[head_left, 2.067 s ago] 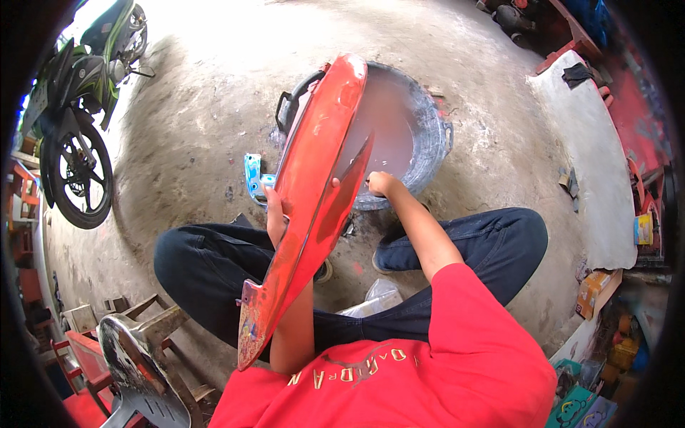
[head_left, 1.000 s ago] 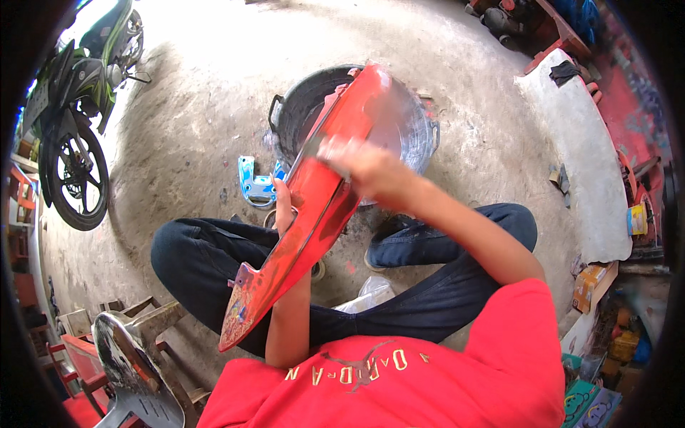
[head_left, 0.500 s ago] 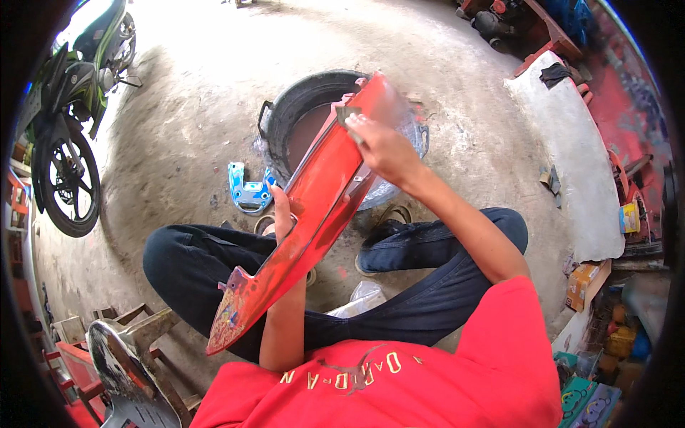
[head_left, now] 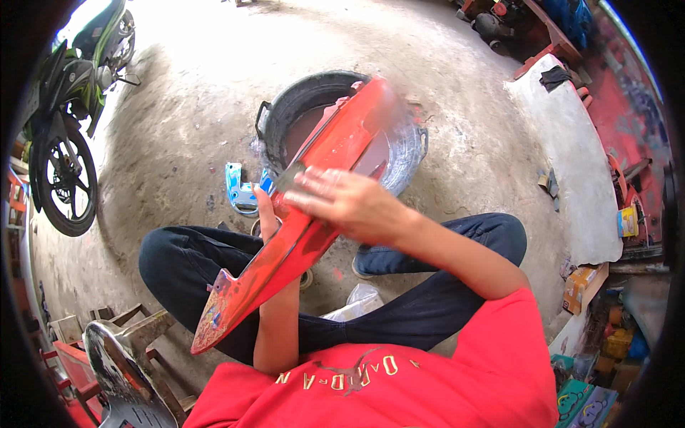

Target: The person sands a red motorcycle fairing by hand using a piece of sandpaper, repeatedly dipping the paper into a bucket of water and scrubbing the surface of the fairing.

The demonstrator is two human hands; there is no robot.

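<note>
A long red fairing panel [head_left: 349, 135] slants across my lap, its far end over a black tub [head_left: 285, 100] of murky brownish water. The near tip is scuffed, with worn, multicoloured paint. My left hand [head_left: 265, 212] grips the panel's left edge from below, thumb showing and the other fingers hidden under it. On the panel's upper face lies my right hand [head_left: 349, 203], pressing a dark grey-green piece of sandpaper [head_left: 289, 177] near the left edge. Beside the tub, a blue-and-white plastic part [head_left: 239, 189] rests on the floor.
A motorcycle [head_left: 68, 157] stands at the left. A wooden stool [head_left: 150, 328] and a grey-black plastic part [head_left: 128, 378] are at the lower left. Along the right run a pale slab [head_left: 564, 157], a cardboard box [head_left: 584, 285] and a yellow can [head_left: 628, 221].
My right hand has slid down the panel toward me and to the left, with the sandpaper under its fingers. The panel's near tip has shifted slightly left.
</note>
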